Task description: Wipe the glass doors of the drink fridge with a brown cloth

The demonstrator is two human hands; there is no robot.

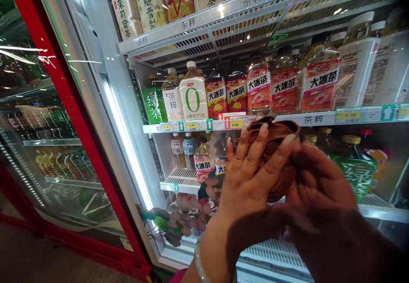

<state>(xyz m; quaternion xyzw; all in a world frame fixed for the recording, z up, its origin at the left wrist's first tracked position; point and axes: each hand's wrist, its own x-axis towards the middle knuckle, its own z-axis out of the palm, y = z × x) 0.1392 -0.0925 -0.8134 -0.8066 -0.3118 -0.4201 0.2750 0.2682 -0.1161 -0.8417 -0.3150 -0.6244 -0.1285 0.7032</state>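
Observation:
A brown, ruffled object with curled, petal-like edges [277,130] is held up between my two hands before a drinks cooler; I cannot make out its kind. My left hand [252,172], with a pale bangle at the wrist, lays its spread fingers across the object's near left side. Cupped against the right side is my right hand [319,176], largely in shadow. Its fingertips meet my left index finger near the object's upper edge. The palms and the hands cover much of the lower part.
Cooler shelves carry several bottles of tea, including a white-labelled bottle [193,93] and a red-labelled bottle [320,80]. Price tags line the shelf edge [204,125]. A leafy branch [172,223] appears low, left of my hands. A red door frame [86,155] stands at the left.

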